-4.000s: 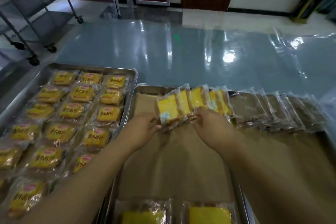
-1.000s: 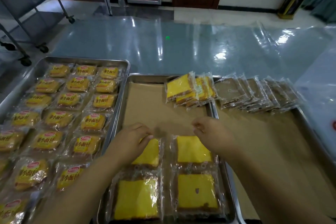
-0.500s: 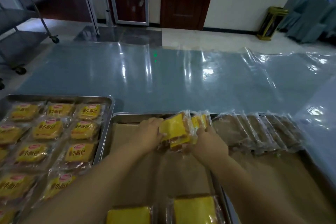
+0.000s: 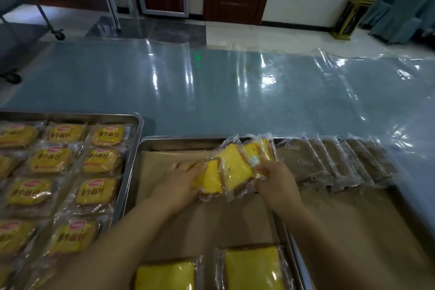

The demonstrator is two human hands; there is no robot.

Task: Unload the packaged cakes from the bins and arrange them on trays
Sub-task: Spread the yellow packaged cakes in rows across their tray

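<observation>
A short leaning stack of yellow packaged cakes [image 4: 235,167] stands at the far end of the middle paper-lined tray [image 4: 164,142]. My left hand [image 4: 179,179] holds the front packet [image 4: 208,180] of that stack from the left. My right hand [image 4: 276,183] grips the packets from the right side. Two yellow cakes [image 4: 253,268] lie flat at the near end of the same tray.
A left tray [image 4: 138,125] is full of labelled small bread packets [image 4: 98,190]. A right paper-lined tray holds a leaning row of brown packaged cakes [image 4: 334,165] along its far edge. Beyond lies a glossy blue table surface [image 4: 211,92]; wheeled racks stand far left.
A second ago both hands were laying flat cakes at the tray's near end. They have since reached to the far stack, and the left hand now draws the front packet away from it.
</observation>
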